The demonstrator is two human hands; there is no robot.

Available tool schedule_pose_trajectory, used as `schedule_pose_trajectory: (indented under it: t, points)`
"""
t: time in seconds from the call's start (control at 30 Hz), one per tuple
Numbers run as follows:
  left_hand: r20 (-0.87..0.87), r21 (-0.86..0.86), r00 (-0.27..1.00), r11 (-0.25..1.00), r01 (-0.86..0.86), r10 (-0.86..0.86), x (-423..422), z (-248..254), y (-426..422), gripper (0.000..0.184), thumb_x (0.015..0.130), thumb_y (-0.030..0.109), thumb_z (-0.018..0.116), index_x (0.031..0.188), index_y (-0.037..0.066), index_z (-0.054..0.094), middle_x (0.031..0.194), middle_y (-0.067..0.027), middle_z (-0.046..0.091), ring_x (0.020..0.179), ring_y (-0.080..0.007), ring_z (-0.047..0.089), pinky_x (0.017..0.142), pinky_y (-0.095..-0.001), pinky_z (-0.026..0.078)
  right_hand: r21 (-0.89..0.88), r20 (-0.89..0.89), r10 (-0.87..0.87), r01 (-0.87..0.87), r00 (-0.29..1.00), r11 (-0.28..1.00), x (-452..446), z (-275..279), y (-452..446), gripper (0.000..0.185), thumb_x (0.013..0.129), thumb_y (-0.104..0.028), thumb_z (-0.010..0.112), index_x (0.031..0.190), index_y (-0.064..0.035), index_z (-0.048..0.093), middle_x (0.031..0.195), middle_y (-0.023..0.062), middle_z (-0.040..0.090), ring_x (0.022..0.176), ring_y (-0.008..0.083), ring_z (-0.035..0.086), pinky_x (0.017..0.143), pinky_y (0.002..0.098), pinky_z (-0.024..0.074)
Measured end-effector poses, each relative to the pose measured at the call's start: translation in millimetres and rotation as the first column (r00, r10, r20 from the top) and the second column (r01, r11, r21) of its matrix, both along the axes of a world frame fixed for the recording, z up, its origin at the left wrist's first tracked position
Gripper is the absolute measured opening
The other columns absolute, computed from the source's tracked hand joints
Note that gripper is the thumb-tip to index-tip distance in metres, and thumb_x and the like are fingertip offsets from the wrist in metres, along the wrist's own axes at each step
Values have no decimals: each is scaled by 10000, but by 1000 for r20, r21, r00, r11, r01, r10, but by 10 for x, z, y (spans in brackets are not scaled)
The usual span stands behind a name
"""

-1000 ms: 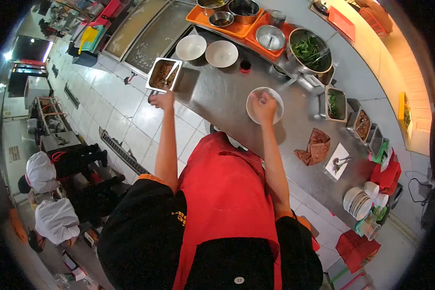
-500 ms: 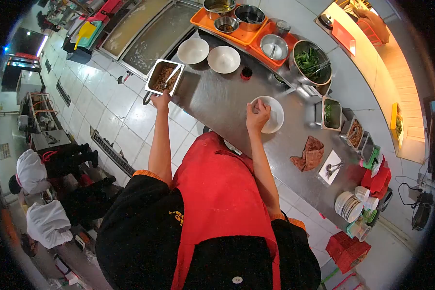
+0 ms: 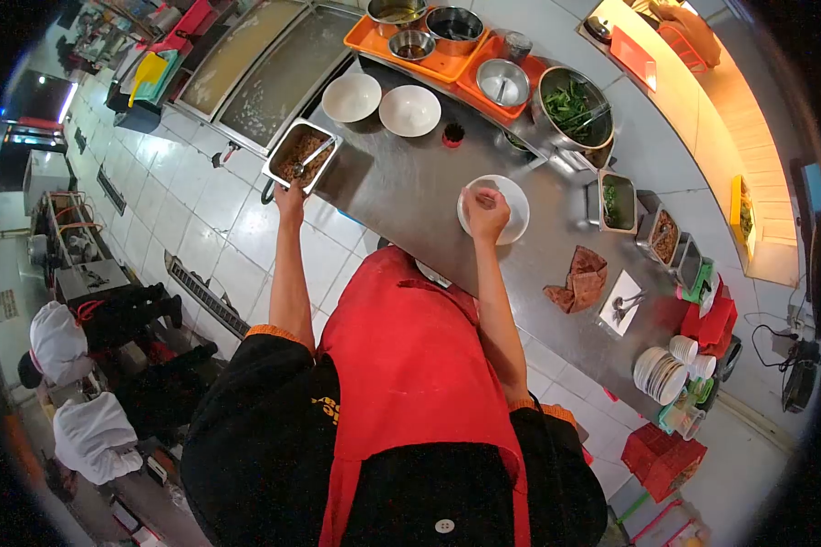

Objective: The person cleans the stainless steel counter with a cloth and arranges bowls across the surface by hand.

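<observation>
My left hand [image 3: 289,197] grips the near edge of a rectangular metal pan [image 3: 329,173] at the table's left edge. Brown minced food [image 3: 294,151] fills it, and a spoon [image 3: 314,157] rests in the food. Over a white bowl [image 3: 517,223] on the table is my right hand [image 3: 487,215], its fingers curled together; what they hold, if anything, is too small to make out. Two more white bowls, one on the left [image 3: 351,98] and one beside it [image 3: 410,111], stand at the far end of the table.
An orange tray [image 3: 360,35] carries metal pots at the back. Nearby are a pot of greens [image 3: 570,109], small food pans [image 3: 618,202], a brown cloth [image 3: 578,280], spoons on a white plate [image 3: 621,303] and stacked dishes [image 3: 659,375]. Two people in white hats [image 3: 59,342] are at lower left.
The view has shifted slightly. My right hand has moved a little right over the bowl, its fingers still curled. The pan in my left hand has come slightly closer to me.
</observation>
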State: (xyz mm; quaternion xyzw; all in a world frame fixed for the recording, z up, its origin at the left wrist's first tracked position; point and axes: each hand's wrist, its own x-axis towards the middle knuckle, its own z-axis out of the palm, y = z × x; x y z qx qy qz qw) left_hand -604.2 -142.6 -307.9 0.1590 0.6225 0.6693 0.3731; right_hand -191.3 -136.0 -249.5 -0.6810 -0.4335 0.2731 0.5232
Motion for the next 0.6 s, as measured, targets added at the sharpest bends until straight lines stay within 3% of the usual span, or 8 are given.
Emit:
schedule_pose_trajectory:
  t: [0.1, 0.17, 0.3, 0.4, 0.47, 0.53, 0.57, 0.6]
  points:
    - [-81, -34, 976, 980, 198, -200, -114, -41, -322, 255, 921, 41, 559, 1175, 33, 538, 846, -51, 615, 612, -119, 542, 511, -282, 436, -36, -10, 96, -96, 995, 995, 198, 54, -88, 226, 783, -153, 847, 853, -17, 680, 790, 48, 697, 668, 124, 641, 647, 252, 512]
    - [-116, -55, 948, 955, 292, -296, -83, 59, -580, 246, 928, 52, 553, 1173, 36, 545, 843, -42, 614, 602, -108, 529, 510, -273, 427, -5, -438, 251, -281, 863, 960, 506, 224, -320, 214, 831, -93, 797, 750, -56, 603, 708, 19, 634, 621, 95, 570, 574, 227, 441]
    - [-77, -224, 822, 813, 538, -565, 288, 714, -944, 330, 872, 51, 582, 1202, 38, 574, 870, -14, 642, 659, -74, 557, 526, -240, 437, -262, -235, 484, -534, 843, 804, 1234, 566, -1109, 331, 910, -116, 738, 667, -78, 517, 600, -50, 520, 565, 46, 471, 509, 243, 362]
    - [-27, -246, 745, 727, 641, -667, 646, 950, -1014, 404, 843, 103, 631, 1235, 16, 587, 861, -15, 665, 640, -74, 574, 510, -231, 439, -512, -171, 601, -591, 781, 623, 2021, -288, -1993, 101, 820, -20, 670, 735, -38, 617, 677, 38, 636, 597, 117, 575, 535, 267, 448]
    - [-85, -217, 583, 586, 781, -808, 951, 1232, -935, 473, 844, 99, 643, 1296, -14, 562, 1072, -67, 683, 917, -140, 641, 766, -304, 552, -797, -173, 521, -430, 836, 425, 2993, -1397, -2921, 74, 780, -60, 682, 830, -6, 687, 684, 93, 665, 646, 207, 656, 552, 343, 511]
    - [-39, -109, 454, 455, 884, -890, 1324, 1491, -826, 560, 840, 85, 642, 1368, -39, 502, 1253, -98, 629, 1126, -183, 587, 988, -337, 491, -665, -611, 287, -675, 738, 321, 2947, -841, -3064, 175, 766, -127, 764, 878, 6, 743, 703, 90, 717, 634, 195, 690, 520, 338, 526]
    - [-91, -36, 426, 431, 902, -900, 1546, 1546, -793, 564, 847, 76, 635, 1379, -42, 491, 1281, -101, 616, 1188, -190, 553, 1047, -340, 448, -857, -310, 433, -446, 846, 257, 2714, -278, -2943, 157, 734, -160, 825, 765, -19, 762, 744, 83, 733, 611, 165, 654, 571, 327, 532]
    - [-150, -64, 265, 277, 959, -953, 1723, 1544, -702, 558, 857, 67, 624, 1387, -40, 486, 1315, -108, 597, 1227, -190, 523, 1076, -338, 422, -851, -243, 293, -348, 925, 393, 2640, -106, -3017, 138, 742, -112, 834, 802, -23, 747, 739, 82, 723, 626, 136, 647, 602, 279, 537]
